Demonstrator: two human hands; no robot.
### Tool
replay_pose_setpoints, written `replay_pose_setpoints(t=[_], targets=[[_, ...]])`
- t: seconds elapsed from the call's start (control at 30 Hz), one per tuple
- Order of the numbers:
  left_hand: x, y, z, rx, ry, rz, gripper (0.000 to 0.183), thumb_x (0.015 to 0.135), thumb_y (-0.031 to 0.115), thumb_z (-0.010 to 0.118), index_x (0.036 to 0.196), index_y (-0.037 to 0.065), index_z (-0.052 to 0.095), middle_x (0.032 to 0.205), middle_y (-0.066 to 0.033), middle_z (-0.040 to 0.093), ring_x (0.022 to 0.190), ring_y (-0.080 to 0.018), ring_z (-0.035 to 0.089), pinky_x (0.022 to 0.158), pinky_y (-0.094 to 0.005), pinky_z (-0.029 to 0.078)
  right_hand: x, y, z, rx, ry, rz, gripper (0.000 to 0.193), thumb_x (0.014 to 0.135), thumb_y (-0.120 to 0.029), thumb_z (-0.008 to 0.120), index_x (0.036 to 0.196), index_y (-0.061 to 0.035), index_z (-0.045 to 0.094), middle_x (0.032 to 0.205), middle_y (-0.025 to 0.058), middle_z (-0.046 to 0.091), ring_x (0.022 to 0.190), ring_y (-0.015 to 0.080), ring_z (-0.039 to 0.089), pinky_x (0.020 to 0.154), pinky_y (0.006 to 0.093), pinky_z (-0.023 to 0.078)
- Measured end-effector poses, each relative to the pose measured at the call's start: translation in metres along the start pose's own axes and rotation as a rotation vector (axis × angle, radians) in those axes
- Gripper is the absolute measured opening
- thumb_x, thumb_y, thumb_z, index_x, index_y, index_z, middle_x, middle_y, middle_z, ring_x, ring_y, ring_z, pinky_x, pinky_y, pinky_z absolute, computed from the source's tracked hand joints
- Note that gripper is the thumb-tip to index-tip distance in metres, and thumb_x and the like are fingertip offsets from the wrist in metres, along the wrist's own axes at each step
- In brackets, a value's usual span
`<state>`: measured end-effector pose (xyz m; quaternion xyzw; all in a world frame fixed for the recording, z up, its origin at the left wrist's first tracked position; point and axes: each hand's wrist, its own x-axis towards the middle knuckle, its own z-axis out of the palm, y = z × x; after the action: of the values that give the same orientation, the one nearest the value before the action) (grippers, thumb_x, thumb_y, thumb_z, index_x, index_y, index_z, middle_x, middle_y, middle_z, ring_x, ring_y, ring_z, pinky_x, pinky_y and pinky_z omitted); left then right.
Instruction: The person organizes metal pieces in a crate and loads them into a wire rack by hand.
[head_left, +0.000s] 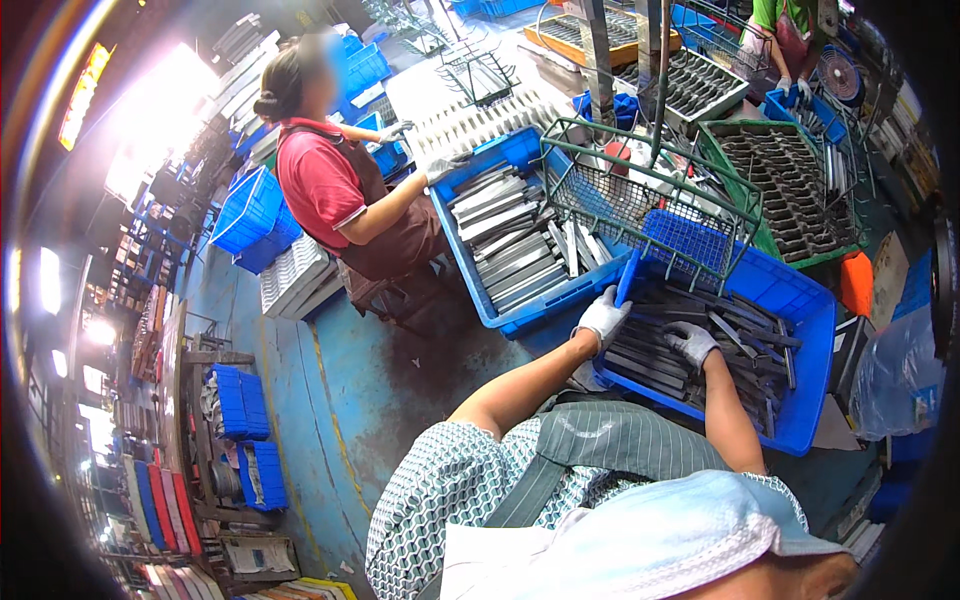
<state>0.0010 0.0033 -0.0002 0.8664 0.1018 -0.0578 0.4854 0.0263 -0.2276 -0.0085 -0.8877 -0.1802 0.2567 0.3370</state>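
Observation:
My left hand (604, 318), in a whitish glove, is closed at the near left wall of a blue plastic crate (815, 345). Many dark, narrow metal bars (645, 362) fill this crate, some in rows and others lying crosswise. My right hand (692, 344), in a greyer glove, rests on the bars inside it, its fingers curved and apart. Whatever lies under that palm is hidden. Left of it, a second blue crate (488, 305) holds lighter, shinier metal bars (520, 262).
A green wire basket (690, 215) sits over the crates' far edges. At the left, a person in a red shirt (325, 180) works at a table with white racks (490, 125). A green crate (790, 185) of dark parts stands far right. Another person (785, 40) works behind.

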Motion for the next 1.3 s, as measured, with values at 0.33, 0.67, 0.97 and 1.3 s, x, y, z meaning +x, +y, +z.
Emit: replay_pose_setpoints(t=[0.33,0.67,0.97,1.3], targets=[[-0.001,0.002,0.001,0.008,-0.021,-0.02,0.056,0.079,0.036,0.051,0.121,0.0,0.039,0.099,-0.0261,0.056,0.094,-0.0388,0.054,0.08,-0.0408,0.043,-0.002,-0.002,-0.002,-0.015,-0.055,0.025,0.041,0.078,-0.037,0.056,0.108,-0.0094,0.056,0.109,0.015,0.056,0.103,0.0298,0.052,0.088,0.0342,0.04],[0.003,-0.002,0.005,0.039,0.008,-0.015,0.059,0.078,0.035,0.054,0.123,0.0,0.038,0.099,-0.0237,0.057,0.09,-0.0339,0.056,0.076,-0.0365,0.044,0.001,0.009,0.003,0.041,-0.047,0.037,0.041,0.078,-0.036,0.057,0.109,-0.0087,0.056,0.108,0.0147,0.057,0.102,0.0293,0.052,0.088,0.0335,0.04],[0.001,-0.003,0.004,0.026,0.005,-0.003,0.056,0.08,0.038,0.05,0.121,0.001,0.039,0.101,-0.026,0.055,0.095,-0.0391,0.053,0.081,-0.041,0.042,-0.002,0.0,0.001,-0.01,-0.02,0.002,0.037,0.078,-0.03,0.059,0.107,-0.0081,0.057,0.105,0.0123,0.059,0.099,0.0243,0.055,0.085,0.0317,0.042],[0.003,-0.006,0.005,-0.014,0.009,-0.007,0.056,0.079,0.033,0.053,0.121,-0.001,0.039,0.1,-0.023,0.057,0.09,-0.0335,0.056,0.076,-0.0367,0.043,-0.003,-0.003,0.001,-0.013,-0.03,-0.017,0.04,0.077,-0.036,0.058,0.107,-0.0093,0.057,0.108,0.0142,0.057,0.103,0.0294,0.052,0.088,0.0343,0.04]])
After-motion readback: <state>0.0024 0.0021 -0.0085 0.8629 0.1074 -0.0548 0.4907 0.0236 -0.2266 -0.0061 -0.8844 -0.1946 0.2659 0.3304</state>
